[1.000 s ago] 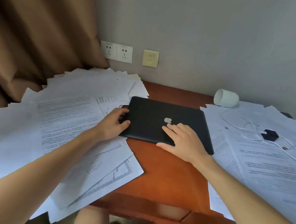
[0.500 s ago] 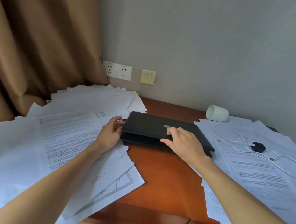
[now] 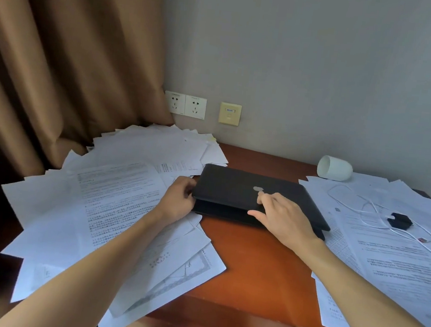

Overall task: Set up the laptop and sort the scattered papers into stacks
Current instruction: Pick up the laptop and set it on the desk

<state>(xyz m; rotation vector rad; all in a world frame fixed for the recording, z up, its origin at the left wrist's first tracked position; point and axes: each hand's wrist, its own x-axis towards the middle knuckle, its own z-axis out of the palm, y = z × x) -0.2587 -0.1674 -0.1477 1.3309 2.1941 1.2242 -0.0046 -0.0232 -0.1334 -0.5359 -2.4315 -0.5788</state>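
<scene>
Your brown curtain point(image 3: 59, 67) fills the left side, hanging down to the back corner of the reddish wooden desk point(image 3: 251, 268). On the desk a left spread of papers point(image 3: 114, 206) fans loosely from the curtain out over the near edge, and a right spread of papers point(image 3: 398, 262) covers the other side, also unsorted. Between the two lies the black laptop point(image 3: 233, 189), on bare wood with its left rear corner over the left sheets; its lid is lifted only a crack at the front, so a thin gap shows above the base. Your right hand point(image 3: 285, 218) grips that front edge – fingers curled on top of the lid near the logo, thumb stretched along the edge. Your left hand point(image 3: 177, 200) holds the laptop's left front corner, fingers curled against it. A white cup point(image 3: 335, 168) lies tipped on its side at the back right. A white cable point(image 3: 363, 213) loops across the right sheets to a small black adapter point(image 3: 400, 220). On the wall sit two white sockets point(image 3: 184, 104) and a yellow plate point(image 3: 229, 113).
</scene>
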